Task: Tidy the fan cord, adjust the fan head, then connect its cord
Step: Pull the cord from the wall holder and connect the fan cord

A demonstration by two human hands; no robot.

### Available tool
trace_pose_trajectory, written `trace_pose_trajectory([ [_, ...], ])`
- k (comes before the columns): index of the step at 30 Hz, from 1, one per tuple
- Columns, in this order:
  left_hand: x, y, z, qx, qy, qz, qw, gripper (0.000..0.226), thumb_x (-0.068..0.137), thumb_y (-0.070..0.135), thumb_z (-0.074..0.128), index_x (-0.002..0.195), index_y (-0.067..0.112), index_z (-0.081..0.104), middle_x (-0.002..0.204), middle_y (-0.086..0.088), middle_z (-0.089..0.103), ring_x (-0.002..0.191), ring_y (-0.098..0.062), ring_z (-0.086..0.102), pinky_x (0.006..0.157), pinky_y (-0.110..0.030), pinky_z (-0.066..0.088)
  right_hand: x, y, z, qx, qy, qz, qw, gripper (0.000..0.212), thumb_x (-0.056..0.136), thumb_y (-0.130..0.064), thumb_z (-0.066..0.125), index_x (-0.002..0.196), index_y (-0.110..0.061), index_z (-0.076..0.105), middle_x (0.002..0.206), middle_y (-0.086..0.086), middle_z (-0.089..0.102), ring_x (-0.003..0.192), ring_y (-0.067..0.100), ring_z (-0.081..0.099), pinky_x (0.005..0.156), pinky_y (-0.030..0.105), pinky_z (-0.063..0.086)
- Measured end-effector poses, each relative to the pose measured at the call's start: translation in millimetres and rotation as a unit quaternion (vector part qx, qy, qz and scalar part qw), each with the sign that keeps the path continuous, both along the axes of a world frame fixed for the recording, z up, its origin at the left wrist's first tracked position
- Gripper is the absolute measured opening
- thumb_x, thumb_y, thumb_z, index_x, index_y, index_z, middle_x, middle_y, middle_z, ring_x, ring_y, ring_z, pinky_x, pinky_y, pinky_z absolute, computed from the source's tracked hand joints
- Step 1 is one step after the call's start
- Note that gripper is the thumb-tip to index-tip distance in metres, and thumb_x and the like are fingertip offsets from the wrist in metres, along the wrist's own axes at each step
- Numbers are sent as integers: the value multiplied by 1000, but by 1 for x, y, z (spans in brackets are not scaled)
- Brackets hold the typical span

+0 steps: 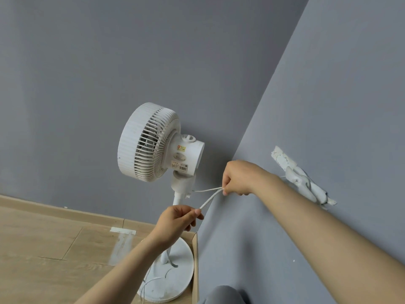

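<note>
A white pedestal fan stands in the room's corner, its head (pixel 149 141) turned left and its round base (pixel 175 279) on the floor. A white cord (pixel 209 199) leaves the neck below the motor housing. My right hand (pixel 238 178) pinches the cord where it folds, just right of the neck. My left hand (pixel 177 222) pinches the cord's lower stretch in front of the pole. The short run between my hands is taut. More cord lies looped on the base. The plug is not visible.
A wall socket (pixel 282 160) on the right grey wall holds a white plug and bundled cable (pixel 306 185). A wooden skirting board (pixel 65 212) runs along the walls. The floor (pixel 43 260) is light wood, with a white tape patch (pixel 122 242).
</note>
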State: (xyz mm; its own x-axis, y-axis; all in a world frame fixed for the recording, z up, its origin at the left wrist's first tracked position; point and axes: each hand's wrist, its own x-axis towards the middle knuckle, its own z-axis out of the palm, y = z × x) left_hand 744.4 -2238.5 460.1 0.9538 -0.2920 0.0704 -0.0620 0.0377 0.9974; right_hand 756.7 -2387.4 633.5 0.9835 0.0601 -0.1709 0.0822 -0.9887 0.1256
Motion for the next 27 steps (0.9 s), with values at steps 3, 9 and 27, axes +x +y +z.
trace_pose_trajectory([
  [3, 2, 3, -7, 20, 13, 42, 999, 23, 90, 27, 64, 77, 13, 76, 53, 5, 51, 54, -12, 47, 62, -25, 46, 10, -9, 10, 33, -26, -26, 999, 12, 84, -15, 60, 76, -11, 67, 54, 0, 66, 44, 14, 60, 58, 22, 48],
  [9, 2, 7, -2, -26, 31, 70, 997, 24, 92, 20, 61, 81, 3, 73, 46, 7, 45, 46, -9, 41, 63, -26, 51, 23, -29, 20, 93, -49, -41, 994, 12, 86, -12, 58, 84, -3, 66, 64, 6, 71, 53, 17, 65, 65, 28, 55],
  [27, 0, -23, 24, -49, 25, 33, 998, 25, 96, 21, 55, 86, 6, 72, 47, 4, 36, 45, -9, 34, 67, -28, 52, 22, -88, 57, 122, -165, -86, 975, 7, 85, -8, 60, 85, -5, 66, 78, 11, 74, 72, 23, 70, 82, 37, 56],
])
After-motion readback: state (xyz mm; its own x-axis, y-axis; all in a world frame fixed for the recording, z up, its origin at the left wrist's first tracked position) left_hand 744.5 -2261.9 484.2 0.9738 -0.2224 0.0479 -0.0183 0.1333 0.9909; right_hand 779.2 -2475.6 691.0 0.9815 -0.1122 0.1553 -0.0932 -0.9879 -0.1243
